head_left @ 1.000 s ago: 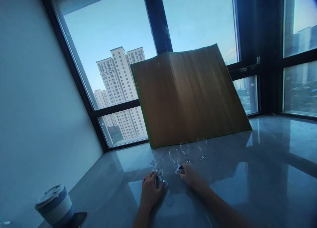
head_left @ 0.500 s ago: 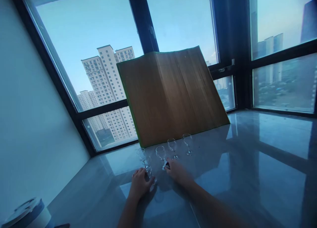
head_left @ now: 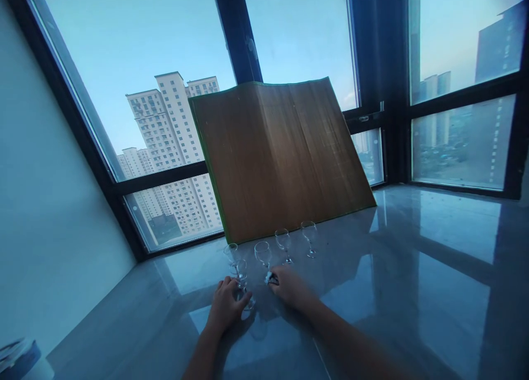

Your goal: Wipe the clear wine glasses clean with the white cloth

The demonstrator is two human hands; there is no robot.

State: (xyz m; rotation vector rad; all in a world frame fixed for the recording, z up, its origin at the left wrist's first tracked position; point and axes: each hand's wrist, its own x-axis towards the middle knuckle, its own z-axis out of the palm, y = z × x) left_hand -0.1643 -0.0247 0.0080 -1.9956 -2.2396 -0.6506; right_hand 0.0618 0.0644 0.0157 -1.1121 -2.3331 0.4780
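Several small stemmed glasses stand on the glossy grey surface. My left hand (head_left: 227, 303) has its thumb and fingers closed round the base of the nearest glass (head_left: 248, 300). Just behind that one are another glass (head_left: 241, 269) and a glass further left (head_left: 231, 253). My right hand (head_left: 288, 285) is closed at the foot of the middle glass (head_left: 263, 252), its fingertips pinched there. Two more glasses, one (head_left: 283, 239) behind my right hand and one (head_left: 309, 232) to its right, stand untouched near the board.
A brown board (head_left: 285, 159) with a green edge leans against the dark window frame (head_left: 237, 33) behind the glasses. A white and blue container (head_left: 28, 363) is at the lower left. The grey surface (head_left: 372, 325) runs to the windows.
The view has shifted slightly, so most things sit further left. Both hands remain at the same glasses, with little visible change in their grip.
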